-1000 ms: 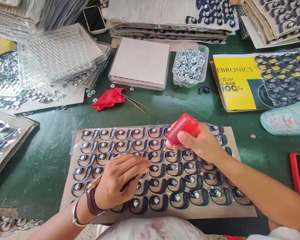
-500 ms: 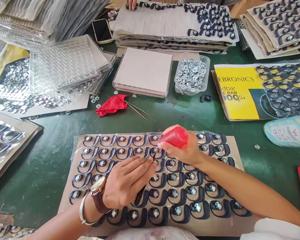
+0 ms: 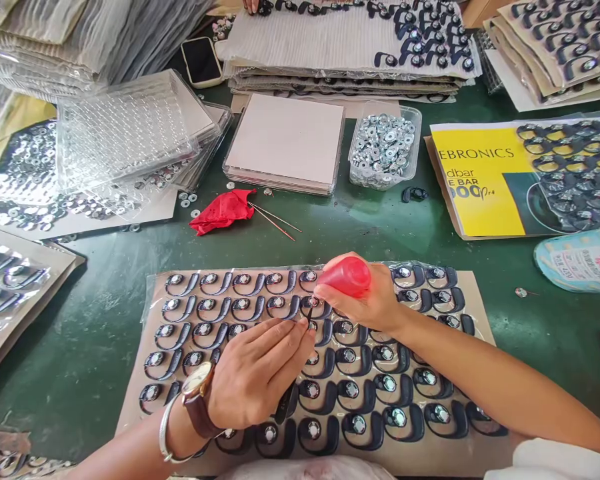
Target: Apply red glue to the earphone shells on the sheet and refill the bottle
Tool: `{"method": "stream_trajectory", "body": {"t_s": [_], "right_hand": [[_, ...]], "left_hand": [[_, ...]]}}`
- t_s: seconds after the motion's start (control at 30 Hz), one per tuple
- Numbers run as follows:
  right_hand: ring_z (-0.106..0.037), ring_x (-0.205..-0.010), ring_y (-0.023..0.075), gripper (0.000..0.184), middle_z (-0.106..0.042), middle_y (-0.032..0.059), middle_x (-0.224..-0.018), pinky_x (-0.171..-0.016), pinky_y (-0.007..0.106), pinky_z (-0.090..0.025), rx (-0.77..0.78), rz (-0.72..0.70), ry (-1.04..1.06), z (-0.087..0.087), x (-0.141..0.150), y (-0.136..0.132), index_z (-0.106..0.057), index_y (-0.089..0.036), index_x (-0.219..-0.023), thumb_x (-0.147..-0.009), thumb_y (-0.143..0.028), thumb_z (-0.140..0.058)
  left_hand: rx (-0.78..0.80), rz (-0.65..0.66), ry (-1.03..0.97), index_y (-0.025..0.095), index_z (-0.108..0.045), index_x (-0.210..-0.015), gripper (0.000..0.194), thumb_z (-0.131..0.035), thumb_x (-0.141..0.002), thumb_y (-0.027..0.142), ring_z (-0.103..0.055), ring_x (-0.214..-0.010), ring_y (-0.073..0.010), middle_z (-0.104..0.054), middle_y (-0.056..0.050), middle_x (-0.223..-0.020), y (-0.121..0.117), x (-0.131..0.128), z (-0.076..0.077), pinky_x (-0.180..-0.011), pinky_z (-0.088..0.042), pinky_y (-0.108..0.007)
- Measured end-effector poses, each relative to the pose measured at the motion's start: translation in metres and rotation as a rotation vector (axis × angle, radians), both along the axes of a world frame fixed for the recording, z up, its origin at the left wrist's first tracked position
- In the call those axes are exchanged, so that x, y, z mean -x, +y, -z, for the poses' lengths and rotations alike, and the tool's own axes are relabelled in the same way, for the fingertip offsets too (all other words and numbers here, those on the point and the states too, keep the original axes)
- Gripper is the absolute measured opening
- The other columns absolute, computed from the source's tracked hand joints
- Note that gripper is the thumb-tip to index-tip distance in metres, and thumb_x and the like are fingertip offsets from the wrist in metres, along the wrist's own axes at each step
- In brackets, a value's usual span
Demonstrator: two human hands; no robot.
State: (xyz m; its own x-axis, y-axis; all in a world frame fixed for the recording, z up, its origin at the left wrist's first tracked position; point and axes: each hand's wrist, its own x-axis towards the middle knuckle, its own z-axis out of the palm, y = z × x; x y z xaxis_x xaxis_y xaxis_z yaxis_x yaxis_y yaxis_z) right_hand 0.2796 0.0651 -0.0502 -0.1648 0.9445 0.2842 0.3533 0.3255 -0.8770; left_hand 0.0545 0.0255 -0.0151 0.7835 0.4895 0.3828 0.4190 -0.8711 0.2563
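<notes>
My right hand [image 3: 383, 303] is wrapped round a small red squeeze bottle [image 3: 349, 276], tipped with its nozzle end down to the left. My left hand [image 3: 260, 370] is closed on dark tweezers [image 3: 286, 402], whose fine tips reach a round metal-centred part in the second row. Both hands are over a film-covered cardboard sheet [image 3: 481, 320] bearing rows of black hook-shaped pieces [image 3: 360, 430], each with a silvery disc. The bottle's nozzle is hidden behind my right fingers, close above the tweezer tips. A watch and a bangle circle my left wrist.
Ahead lie a red cloth [image 3: 223, 212] with thin wires, a clear tub of metal rings [image 3: 385, 147] and a stack of white-topped trays [image 3: 290, 140]. A yellow printed box sheet [image 3: 480, 180] and a light-blue packet [image 3: 577, 260] are right. Another person's fingers [image 3: 251, 5] show at the top.
The red bottle has dipped slightly to the left in my right hand. My left hand and the tweezers stay almost in place. The whole view has shifted a little.
</notes>
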Motion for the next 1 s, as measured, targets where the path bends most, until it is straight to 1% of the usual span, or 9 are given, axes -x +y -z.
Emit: {"method": "stream_trajectory", "body": {"t_s": [0.13, 0.23, 0.3, 0.4, 0.53, 0.67, 0.77, 1.0], "right_hand": [[-0.068, -0.065, 0.0144, 0.023, -0.073, 0.0017, -0.082, -0.061, 0.025, -0.054, 0.018, 0.047, 0.049, -0.004, -0.001, 0.000, -0.067, -0.022, -0.079, -0.082, -0.043, -0.072], [-0.067, -0.062, 0.0150, 0.023, -0.072, 0.0022, -0.076, -0.060, 0.027, -0.053, 0.060, 0.073, 0.016, -0.007, -0.002, 0.000, -0.067, -0.021, -0.077, -0.084, -0.043, -0.070], [-0.066, -0.061, 0.0156, 0.024, -0.073, 0.0021, -0.074, -0.060, 0.027, -0.053, 0.076, 0.075, -0.001, -0.006, -0.001, 0.001, -0.067, -0.021, -0.078, -0.083, -0.045, -0.070], [-0.066, -0.061, 0.0151, 0.026, -0.074, 0.0018, -0.077, -0.061, 0.027, -0.052, 0.069, 0.062, 0.009, -0.003, 0.000, 0.001, -0.067, -0.022, -0.078, -0.082, -0.047, -0.071], [-0.065, -0.062, 0.0143, 0.026, -0.074, 0.0017, -0.079, -0.061, 0.027, -0.051, 0.060, 0.038, -0.001, -0.003, 0.001, 0.001, -0.068, -0.022, -0.076, -0.084, -0.047, -0.070], [-0.063, -0.058, 0.0149, 0.030, -0.070, 0.0018, -0.069, -0.060, 0.027, -0.049, 0.073, 0.094, -0.078, -0.007, -0.001, 0.002, -0.067, -0.021, -0.072, -0.087, -0.048, -0.065], [-0.060, -0.053, 0.0142, 0.032, -0.065, 0.0007, -0.061, -0.057, 0.027, -0.047, 0.094, 0.111, -0.104, -0.009, -0.003, 0.001, -0.065, -0.020, -0.069, -0.087, -0.047, -0.063], [-0.057, -0.054, 0.0134, 0.030, -0.064, 0.0006, -0.063, -0.056, 0.026, -0.046, 0.119, 0.111, -0.045, -0.009, -0.003, -0.001, -0.064, -0.020, -0.072, -0.086, -0.047, -0.065]], "left_hand": [[0.000, -0.002, -0.002, 0.007, -0.066, -0.114, 0.031, -0.041, -0.096, 0.012, -0.069, -0.098, -0.0205, -0.074, -0.012, -0.107, -0.002, 0.001, 0.003, -0.086, -0.058, -0.034], [0.015, -0.013, -0.036, 0.006, -0.066, -0.113, 0.033, -0.039, -0.096, 0.012, -0.068, -0.099, -0.0212, -0.074, -0.012, -0.108, -0.001, 0.001, 0.004, -0.085, -0.058, -0.035], [0.020, -0.002, -0.034, 0.005, -0.066, -0.113, 0.032, -0.040, -0.096, 0.011, -0.069, -0.098, -0.0219, -0.074, -0.013, -0.107, 0.000, 0.000, 0.004, -0.084, -0.058, -0.036], [0.029, 0.010, -0.033, 0.004, -0.067, -0.111, 0.031, -0.042, -0.095, 0.010, -0.069, -0.096, -0.0228, -0.074, -0.014, -0.106, 0.002, -0.001, 0.002, -0.083, -0.058, -0.036], [0.033, -0.001, -0.041, 0.005, -0.066, -0.111, 0.030, -0.042, -0.095, 0.011, -0.069, -0.096, -0.0217, -0.074, -0.013, -0.105, 0.002, -0.001, 0.001, -0.084, -0.058, -0.035], [0.048, -0.003, -0.057, 0.005, -0.067, -0.110, 0.030, -0.041, -0.096, 0.012, -0.070, -0.094, -0.0214, -0.074, -0.013, -0.104, 0.003, 0.000, -0.001, -0.082, -0.059, -0.035], [0.069, -0.002, -0.063, 0.005, -0.067, -0.109, 0.028, -0.044, -0.096, 0.013, -0.070, -0.092, -0.0215, -0.075, -0.013, -0.103, 0.006, 0.000, -0.004, -0.082, -0.059, -0.035], [0.151, -0.001, -0.080, 0.006, -0.067, -0.110, 0.030, -0.046, -0.089, 0.006, -0.071, -0.095, -0.0221, -0.074, -0.012, -0.105, 0.010, 0.001, -0.005, -0.081, -0.059, -0.036]]}}
